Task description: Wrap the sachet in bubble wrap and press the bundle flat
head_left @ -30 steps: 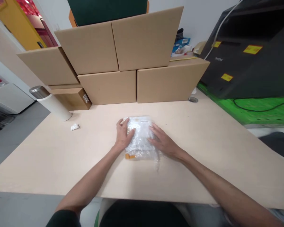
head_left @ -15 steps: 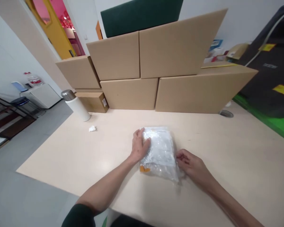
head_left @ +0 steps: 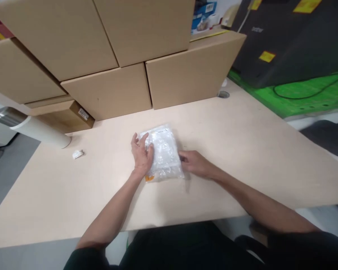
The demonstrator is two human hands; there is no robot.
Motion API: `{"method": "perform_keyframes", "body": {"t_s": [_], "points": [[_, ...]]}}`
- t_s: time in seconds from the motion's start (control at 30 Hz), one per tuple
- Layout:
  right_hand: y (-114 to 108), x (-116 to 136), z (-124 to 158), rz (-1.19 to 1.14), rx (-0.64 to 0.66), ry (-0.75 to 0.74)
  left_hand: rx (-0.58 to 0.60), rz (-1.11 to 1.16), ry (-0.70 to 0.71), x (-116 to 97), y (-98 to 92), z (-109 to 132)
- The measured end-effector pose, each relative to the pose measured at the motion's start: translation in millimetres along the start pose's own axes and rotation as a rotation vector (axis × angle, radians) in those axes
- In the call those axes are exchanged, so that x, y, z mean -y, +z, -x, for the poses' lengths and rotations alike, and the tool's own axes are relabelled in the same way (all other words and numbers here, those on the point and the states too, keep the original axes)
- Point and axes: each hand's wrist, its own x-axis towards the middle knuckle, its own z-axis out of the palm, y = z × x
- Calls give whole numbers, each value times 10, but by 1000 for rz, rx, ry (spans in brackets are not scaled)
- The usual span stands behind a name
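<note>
1. The clear plastic-wrapped packet (head_left: 162, 148) is laid flat on the table (head_left: 101, 202), right between the two hands, so let's use it as the landmark. An orange patch (head_left: 149, 178) can be seen at its near-left corner; what's inside can't really be made out through the shiny film.

2. The left hand (head_left: 142, 155) is set on the packet's left edge, fingers loosely spread and a bit bent, thumb laid over the top. Nothing looks gripped there. It's probably being used as a paperweight, basically, so that sliding is prevented.

3. The right hand (head_left: 195, 163) is brought up against the packet's right edge with fingers curled in. The tips are hidden, so whether any film is pinched can't be told. Placed low and side-on like that, it's presumably meant for the loose edge of the wrap.

4. Well off to the packet's left, a white bottle (head_left: 43, 131) is stood, with a crumpled white scrap (head_left: 78, 154) dropped between the two. Both are far enough out that the forearms aren't blocked, which is handy.

5. Beyond the packet, cardboard boxes (head_left: 107, 93) are stacked along the far side, likely so the working spot is left free.
</note>
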Motion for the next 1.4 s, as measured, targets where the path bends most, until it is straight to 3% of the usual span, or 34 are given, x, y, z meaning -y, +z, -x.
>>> {"method": "perform_keyframes", "body": {"t_s": [0.13, 0.27, 0.43, 0.7, 0.83, 0.9, 0.97, 1.03, 1.07, 1.13, 1.23, 1.33, 1.4], "points": [[-280, 35, 34, -191, 3, 67, -36, -182, 203, -68, -58, -9], [-364, 17, 38, -186, 6, 6, -5, -133, 325, -36, -54, -26], [-285, -55, -40, 57, -132, -98, -2, -29, 257, -40, -28, 10], [-52, -26, -41, 124, 64, -267, 115, -124, 238, -147, -88, 45], [-123, -18, -29, 174, 134, -314, 165, -281, 249, -219, -113, 48], [-188, -21, -27, 193, 34, -275, 158, -342, 256, -269, -113, 57], [-206, -20, -24, 193, -196, -280, 146, -394, 265, -323, -102, 70], [-157, -24, -20, 207, -375, -384, 141, -431, 263, -368, -85, 84], [-114, -31, -19, 242, -387, -454, 140, -442, 259, -382, -74, 91], [-20, -61, -20, 373, -303, -548, 139, -443, 250, -381, -52, 103], [58, -137, -25, 563, -170, -520, 176, -352, 262, -291, -42, 101], [35, -203, -30, 610, -124, -452, 249, -91, 271, -126, -99, 66], [-1, -225, -32, 602, -104, -420, 234, 87, 212, -16, -172, 27]]}}
